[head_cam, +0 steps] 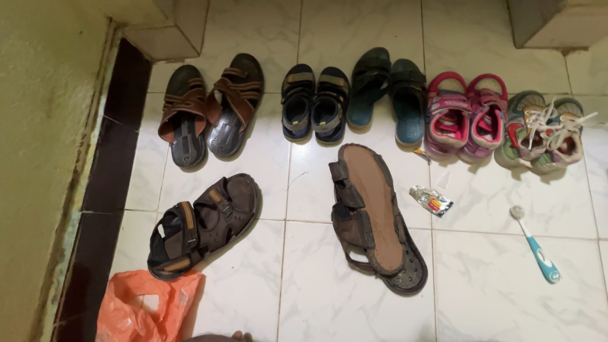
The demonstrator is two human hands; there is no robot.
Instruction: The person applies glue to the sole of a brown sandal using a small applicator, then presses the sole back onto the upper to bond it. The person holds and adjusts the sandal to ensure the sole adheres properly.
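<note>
On white floor tiles, footwear only; no hands in view, so grip impossible to tell. Nearest the bottom edge: dark brown strapped sandal (204, 225) upright at left, its mate (375, 218) tipped on its side, sole detached, at centre. Nearby: crumpled small tube (430, 201), blue-handled toothbrush (536, 244), orange plastic bag (147, 308).

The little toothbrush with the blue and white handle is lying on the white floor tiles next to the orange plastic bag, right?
Not quite. The head view shows the blue and white toothbrush on the white floor tiles at the right, far from the orange plastic bag, below the green laced shoes.
</note>
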